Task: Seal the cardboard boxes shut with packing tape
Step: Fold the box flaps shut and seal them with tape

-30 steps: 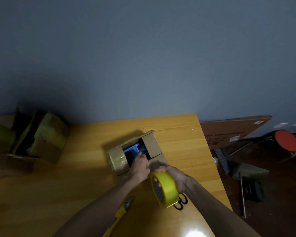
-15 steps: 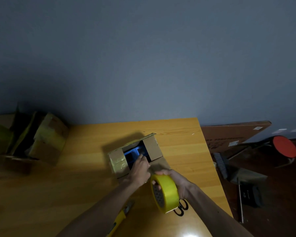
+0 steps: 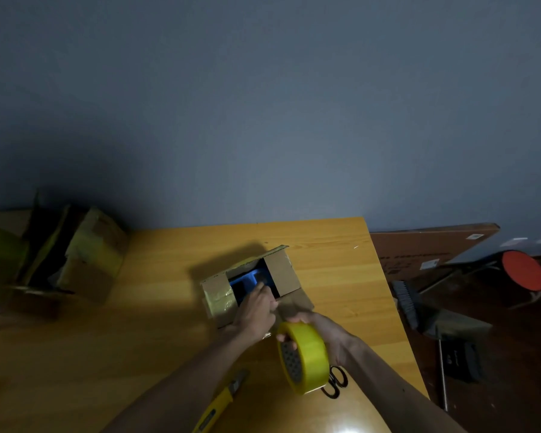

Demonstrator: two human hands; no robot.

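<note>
Right, left to right. Far left: pile of other boxes [image 3: 75, 254], too dim to read whether sealed. Centre of table [image 3: 325, 245]: cardboard box [image 3: 281, 273], open, both end flaps folded in, blue contents visible through the gap. Left hand [image 3: 256, 310] on the near edge, fingers bent toward the opening; can't tell whether pinching something or just pressing. Utility knife [image 3: 222, 398] near the front edge, untouched. Right hand [image 3: 331, 332] wrapped around yellow tape roll [image 3: 306, 357], held on edge just beside the box, scissors [image 3: 336, 382] below it. Likely step: closing up before the first strip. Fold long flaps flat with edges meeting, pin with left palm, anchor tape on the near wall, pull taut along the seam, rub down.
</note>
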